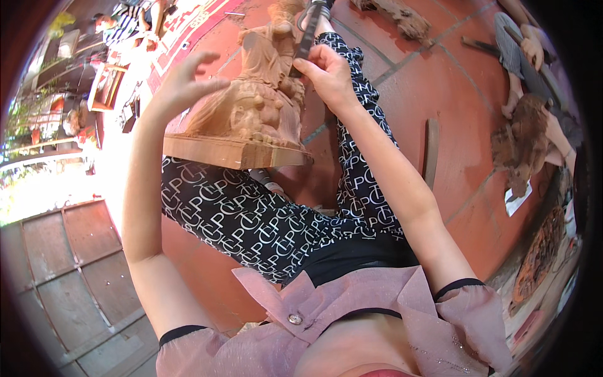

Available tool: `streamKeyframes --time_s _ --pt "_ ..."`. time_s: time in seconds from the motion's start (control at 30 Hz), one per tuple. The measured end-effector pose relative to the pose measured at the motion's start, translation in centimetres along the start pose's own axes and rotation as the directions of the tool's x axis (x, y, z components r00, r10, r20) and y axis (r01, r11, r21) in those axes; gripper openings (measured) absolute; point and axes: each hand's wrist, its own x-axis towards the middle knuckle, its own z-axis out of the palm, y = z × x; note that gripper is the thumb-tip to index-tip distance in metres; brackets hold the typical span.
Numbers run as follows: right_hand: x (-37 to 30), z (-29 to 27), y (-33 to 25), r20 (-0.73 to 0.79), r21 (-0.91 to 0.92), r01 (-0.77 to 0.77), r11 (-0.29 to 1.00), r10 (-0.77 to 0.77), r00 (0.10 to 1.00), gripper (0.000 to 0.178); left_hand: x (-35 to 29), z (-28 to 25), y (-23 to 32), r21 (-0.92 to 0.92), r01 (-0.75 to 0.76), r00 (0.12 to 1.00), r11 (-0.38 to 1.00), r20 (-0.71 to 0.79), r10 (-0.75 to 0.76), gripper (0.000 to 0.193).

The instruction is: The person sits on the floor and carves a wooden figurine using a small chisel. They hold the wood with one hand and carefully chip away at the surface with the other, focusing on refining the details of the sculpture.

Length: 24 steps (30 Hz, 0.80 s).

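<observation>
Carved figure: a reddish-brown wooden statue with draped folds and small rounded forms (256, 103), upper middle of the frame, its thick flat-edged wooden base (217, 151) toward the viewer; whether the base bears on the leg beneath it I cannot tell.
Left hand: left of the statue, the left hand (179, 85) has its fingers spread and curved, holding nothing visible; one fingertip lies close to the wood, contact unclear.
Right hand: just right of the statue, the right hand (333, 78) pinches the lower end of a narrow, flat, dark grey strip (306, 43) between thumb and forefinger.
Strip: slants to the top edge of the frame, along the statue's right side; its material is unclear.
Weight and feel: the statue looks solid, so probably heavy and stiff; its bare, matt surface should grip well rather than slide.
Weak spots: thin folds and projecting details would likely chip first.
Best hold: the thick base, or the broad lower body.
Floor: red tiles (465, 94), with a curved wooden strip (431, 154) at right of centre and a gnarled brown wood piece (402, 24) at the top.
</observation>
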Motion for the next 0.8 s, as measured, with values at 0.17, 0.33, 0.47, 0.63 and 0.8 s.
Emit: streamKeyframes --time_s 0.17,0.33,0.47,0.63,0.8 --pt "-2.7 -2.5 1.9 0.000 0.142 -0.182 0.973 0.184 0.983 0.013 0.7 3.1 1.3 0.308 -0.006 0.981 0.951 0.185 -0.054 0.056" --pt "-3.9 -2.9 1.1 0.011 0.246 -0.250 0.937 0.255 0.967 0.011 0.8 2.9 0.9 0.242 -0.099 0.970 0.965 0.239 0.040 0.050" --pt "-3.8 -3.1 0.6 0.157 0.231 -0.313 0.921 0.283 0.946 0.012 -0.2 3.1 1.4 0.229 -0.147 0.978 0.962 0.179 0.107 0.046" --pt "-4.6 -1.7 1.0 0.304 0.334 -0.500 0.799 0.411 0.859 0.013 -0.3 3.9 1.4 0.135 -0.084 0.995 0.987 0.061 0.076 0.034" --pt "-5.3 0.4 4.6 0.410 0.622 -0.616 0.483 0.469 0.783 0.013 0.4 4.1 -0.1 -0.039 0.014 0.999 0.999 0.050 -0.012 0.028"
